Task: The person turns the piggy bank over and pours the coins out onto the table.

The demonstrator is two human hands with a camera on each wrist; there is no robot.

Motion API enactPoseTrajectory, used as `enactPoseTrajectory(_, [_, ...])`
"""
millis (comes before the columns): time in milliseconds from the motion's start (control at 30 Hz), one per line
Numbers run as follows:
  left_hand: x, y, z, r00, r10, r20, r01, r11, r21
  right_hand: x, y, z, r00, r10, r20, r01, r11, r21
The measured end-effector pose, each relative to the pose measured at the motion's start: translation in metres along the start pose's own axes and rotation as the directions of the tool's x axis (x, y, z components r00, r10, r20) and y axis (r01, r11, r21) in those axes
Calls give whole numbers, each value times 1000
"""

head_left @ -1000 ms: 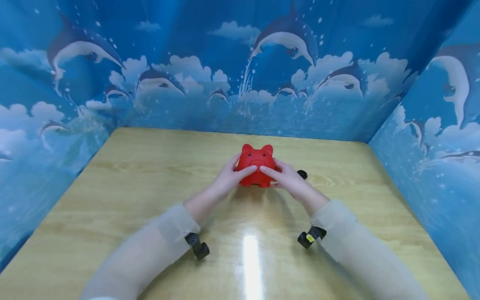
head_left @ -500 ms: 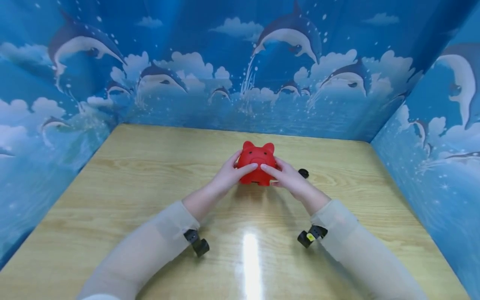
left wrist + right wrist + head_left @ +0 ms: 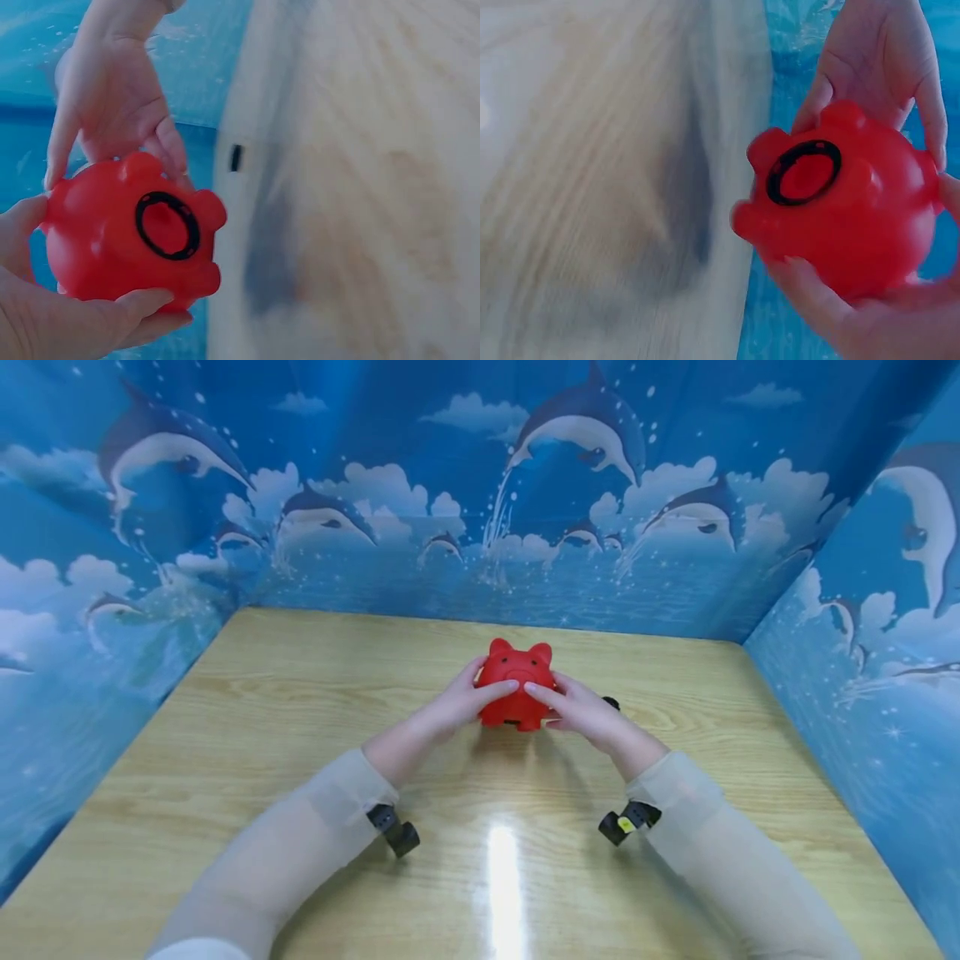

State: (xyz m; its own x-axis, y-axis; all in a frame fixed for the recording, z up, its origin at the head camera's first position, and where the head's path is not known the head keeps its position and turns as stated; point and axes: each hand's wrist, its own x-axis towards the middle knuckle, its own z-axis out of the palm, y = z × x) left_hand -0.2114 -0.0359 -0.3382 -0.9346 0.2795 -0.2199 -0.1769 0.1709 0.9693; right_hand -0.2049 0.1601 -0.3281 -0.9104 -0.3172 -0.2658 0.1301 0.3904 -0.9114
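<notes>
A red piggy bank (image 3: 517,663) is held between both hands just above the table, its snout toward me in the head view. My left hand (image 3: 456,703) grips one side and my right hand (image 3: 591,717) the other, with the two thumbs lying across the snout. From below, the left wrist view shows the piggy bank's underside, with short round feet and a black ring (image 3: 142,224) around a red centre. The right wrist view shows the same underside, with fingers (image 3: 814,292) curled against the side.
A small black object (image 3: 612,702) lies on the wooden table (image 3: 315,685) behind my right hand, partly covered by it. Blue dolphin-printed curtains (image 3: 420,577) stand along the back and sides. A black wrist camera (image 3: 393,831) hangs beneath the left sleeve.
Both hands and the piggy bank have shifted slightly away from me and to the right. The right hand covers more of the small black object. The grip looks the same.
</notes>
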Motion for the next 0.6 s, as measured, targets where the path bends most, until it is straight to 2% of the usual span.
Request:
enactPoseTrajectory(133, [-4, 10, 0, 990, 138, -13, -139, 990, -21, -6, -4, 2, 982, -124, -145, 124, 992, -9])
enactPoseTrajectory(200, [-4, 14, 0, 989, 150, -8, -150, 988, -35, -6, -5, 2, 978, -147, -147, 149, 989, 8])
enactPoseTrajectory(233, [-4, 15, 0, 991, 131, 2, -130, 991, -41, -5, -5, 1, 981, -139, -133, 142, 990, 20])
enactPoseTrajectory(300, [-3, 14, 0, 998, 54, 15, -53, 998, -35, -3, -3, 0, 992, -85, -93, 88, 996, 29])
enactPoseTrajectory(400, [-1, 10, 0, 999, -46, 29, 47, 999, -10, 1, 2, 0, 999, -12, -36, 13, 999, 45])
enactPoseTrajectory(467, [-3, 10, 0, 996, -84, 35, 84, 996, 7, 2, 5, 1, 1000, 13, -18, -12, 999, 42])
enactPoseTrajectory(600, [-2, 7, 0, 995, -94, 37, 93, 995, 20, 2, 7, 1, 1000, 23, -2, -23, 999, 33])
